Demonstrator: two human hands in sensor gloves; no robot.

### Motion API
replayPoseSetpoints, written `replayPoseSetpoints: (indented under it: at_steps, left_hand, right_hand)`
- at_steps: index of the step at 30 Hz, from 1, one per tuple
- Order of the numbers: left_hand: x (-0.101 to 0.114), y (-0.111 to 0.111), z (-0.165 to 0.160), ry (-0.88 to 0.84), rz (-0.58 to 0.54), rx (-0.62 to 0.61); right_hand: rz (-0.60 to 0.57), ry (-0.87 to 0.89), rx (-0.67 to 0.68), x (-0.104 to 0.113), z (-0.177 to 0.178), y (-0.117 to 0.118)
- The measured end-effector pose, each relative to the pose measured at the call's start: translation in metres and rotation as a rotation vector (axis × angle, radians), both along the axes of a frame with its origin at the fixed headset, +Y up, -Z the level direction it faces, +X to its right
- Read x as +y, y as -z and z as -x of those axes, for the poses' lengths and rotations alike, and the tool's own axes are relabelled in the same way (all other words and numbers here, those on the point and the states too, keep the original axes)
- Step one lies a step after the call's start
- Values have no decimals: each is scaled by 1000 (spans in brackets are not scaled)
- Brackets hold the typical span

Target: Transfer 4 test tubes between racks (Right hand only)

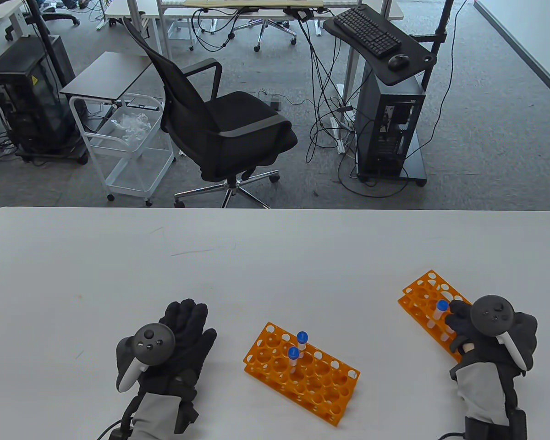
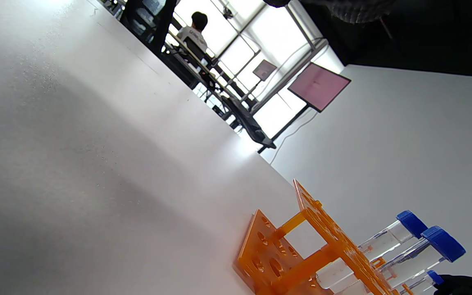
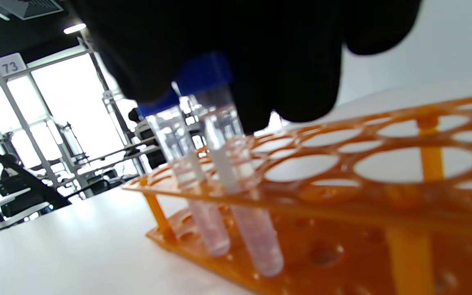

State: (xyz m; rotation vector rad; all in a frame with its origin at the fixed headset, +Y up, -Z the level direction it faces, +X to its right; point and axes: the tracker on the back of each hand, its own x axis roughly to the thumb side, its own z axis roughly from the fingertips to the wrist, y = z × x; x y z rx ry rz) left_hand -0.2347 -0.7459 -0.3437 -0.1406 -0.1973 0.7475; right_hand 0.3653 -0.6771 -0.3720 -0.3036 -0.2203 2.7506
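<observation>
Two orange racks stand on the white table. The middle rack (image 1: pixel 302 371) holds two blue-capped test tubes (image 1: pixel 298 348); they also show in the left wrist view (image 2: pixel 404 246). The right rack (image 1: pixel 424 291) holds one tube (image 1: pixel 440 309) just left of my right hand (image 1: pixel 453 321). In the right wrist view two tubes stand side by side in this rack (image 3: pixel 342 180). My right hand (image 3: pixel 219 82) grips the nearer tube (image 3: pixel 236 164) at its cap; its tip reaches the rack's lower plate. My left hand (image 1: pixel 183 330) lies flat on the table, empty, left of the middle rack.
An office chair (image 1: pixel 220 128), a white cart (image 1: pixel 128 151) and a computer stand (image 1: pixel 385 114) are on the floor beyond the table's far edge. Bare table surface (image 1: pixel 256 256) lies behind both racks.
</observation>
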Motion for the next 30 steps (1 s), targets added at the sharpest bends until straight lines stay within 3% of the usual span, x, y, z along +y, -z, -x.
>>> replayPoseSetpoints:
  at_steps: [7,15,30]
  left_hand:
    - [0,0,0,-1,1,1]
    - [0,0,1,-5,0,4]
    - [1,0,2,-24,-2,8]
  right_hand:
    - [-40,8,5,8,3,-3]
    - [-151,17,73,34,19,-9]
    - [-271,-22,332,60,96,-14]
